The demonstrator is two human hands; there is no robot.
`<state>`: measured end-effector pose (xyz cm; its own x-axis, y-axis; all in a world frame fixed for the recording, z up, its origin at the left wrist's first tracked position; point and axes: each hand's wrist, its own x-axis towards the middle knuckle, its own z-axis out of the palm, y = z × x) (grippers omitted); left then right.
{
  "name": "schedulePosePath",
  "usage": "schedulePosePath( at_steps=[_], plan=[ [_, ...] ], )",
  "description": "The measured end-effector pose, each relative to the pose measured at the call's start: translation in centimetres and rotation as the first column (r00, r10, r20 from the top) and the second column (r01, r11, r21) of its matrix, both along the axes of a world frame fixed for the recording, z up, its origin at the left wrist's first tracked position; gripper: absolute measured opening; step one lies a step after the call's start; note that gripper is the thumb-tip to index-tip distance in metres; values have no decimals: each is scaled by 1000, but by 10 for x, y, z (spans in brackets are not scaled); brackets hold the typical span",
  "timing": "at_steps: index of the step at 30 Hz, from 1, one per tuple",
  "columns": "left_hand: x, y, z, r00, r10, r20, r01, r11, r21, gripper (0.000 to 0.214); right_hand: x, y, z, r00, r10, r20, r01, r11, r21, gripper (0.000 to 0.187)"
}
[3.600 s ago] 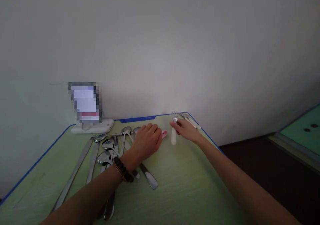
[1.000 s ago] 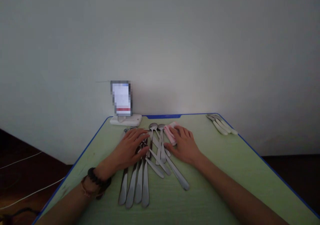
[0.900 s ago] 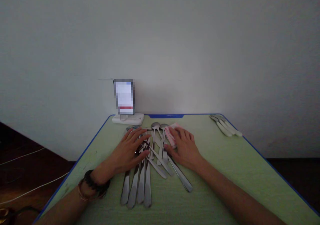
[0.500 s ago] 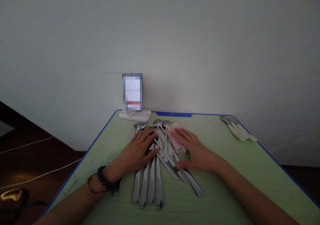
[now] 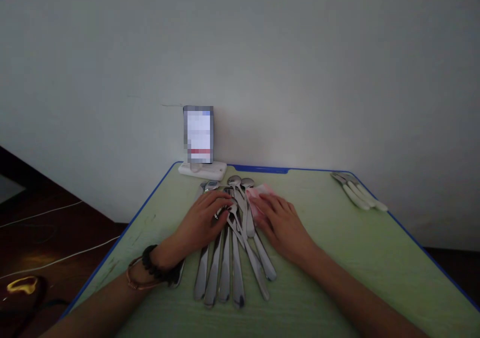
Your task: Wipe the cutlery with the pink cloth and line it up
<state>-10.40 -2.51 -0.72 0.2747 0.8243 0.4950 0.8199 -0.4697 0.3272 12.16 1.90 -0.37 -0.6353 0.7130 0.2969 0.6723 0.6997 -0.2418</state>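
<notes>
My left hand (image 5: 202,220) lies over the upper ends of a bunch of metal cutlery, its fingers curved and the thumb apart. Several shiny handles (image 5: 225,270) fan out below it towards me. My right hand (image 5: 283,225) rests at the right side of the bunch, fingers spread and touching a pink and white cloth or wrapper (image 5: 264,190). A spoon (image 5: 234,180) points its bowl to the far edge, with a second spoon (image 5: 247,183) beside it. Between my hands another handle (image 5: 258,275) lies slanted. The parts beneath my palms are hidden.
A phone (image 5: 199,135) with a blurred screen stands on a white base (image 5: 202,170) at the back of the blue-edged green table (image 5: 311,288). White-handled cutlery (image 5: 360,193) lies by the right edge. A wall rises behind. White cables (image 5: 60,262) trail on the floor at left.
My right hand has moved slightly left, its thumb drawn in. The slanted pieces of cutlery on the right have shifted left, closer to the others. My left hand has hardly moved.
</notes>
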Motion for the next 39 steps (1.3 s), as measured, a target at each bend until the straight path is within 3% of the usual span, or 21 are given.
schedulePosePath(
  at_steps=[4,6,8,11,14,18,21,24,26,28,30,34,39],
  plan=[
    [-14,-1,2,994,107,-12,-107,994,28,19,15,15,6,988,156,3,-155,987,-48,56],
    [-22,-2,2,990,130,-62,-133,991,-33,29,23,21,8,966,257,34,-253,963,-92,74],
    [-26,-3,1,986,120,-118,-133,985,-109,43,27,21,7,959,279,54,-272,956,-107,83],
    [-25,-5,-2,984,101,-144,-127,975,-184,54,23,13,3,975,219,49,-215,974,-71,82],
    [-21,-2,-6,993,108,-41,-114,970,-213,49,11,4,-2,993,117,8,-117,993,-16,72],
    [-33,8,-11,940,222,259,-204,974,-95,38,2,4,-4,997,63,-45,-62,998,19,56],
    [-46,12,-9,931,279,235,-277,960,-45,34,1,7,-3,998,28,-48,-27,999,37,49],
    [-42,5,3,980,196,38,-195,980,-24,33,2,7,-2,1000,-9,-27,11,997,70,42],
    [-28,-6,13,995,59,-82,-65,995,-74,39,3,7,-2,999,-32,-35,35,996,83,40],
    [-10,-17,20,976,-103,-190,75,986,-146,49,4,9,-3,996,-51,-74,56,996,75,40],
    [4,-26,23,952,-188,-243,132,964,-230,62,5,12,-4,991,-57,-124,64,997,53,39],
    [11,-30,19,927,-234,-292,148,946,-287,77,6,15,-5,987,-68,-143,73,997,30,37],
    [1,-24,18,922,-224,-316,142,955,-261,65,7,17,-6,972,-113,-204,107,993,-41,36]
  ],
)
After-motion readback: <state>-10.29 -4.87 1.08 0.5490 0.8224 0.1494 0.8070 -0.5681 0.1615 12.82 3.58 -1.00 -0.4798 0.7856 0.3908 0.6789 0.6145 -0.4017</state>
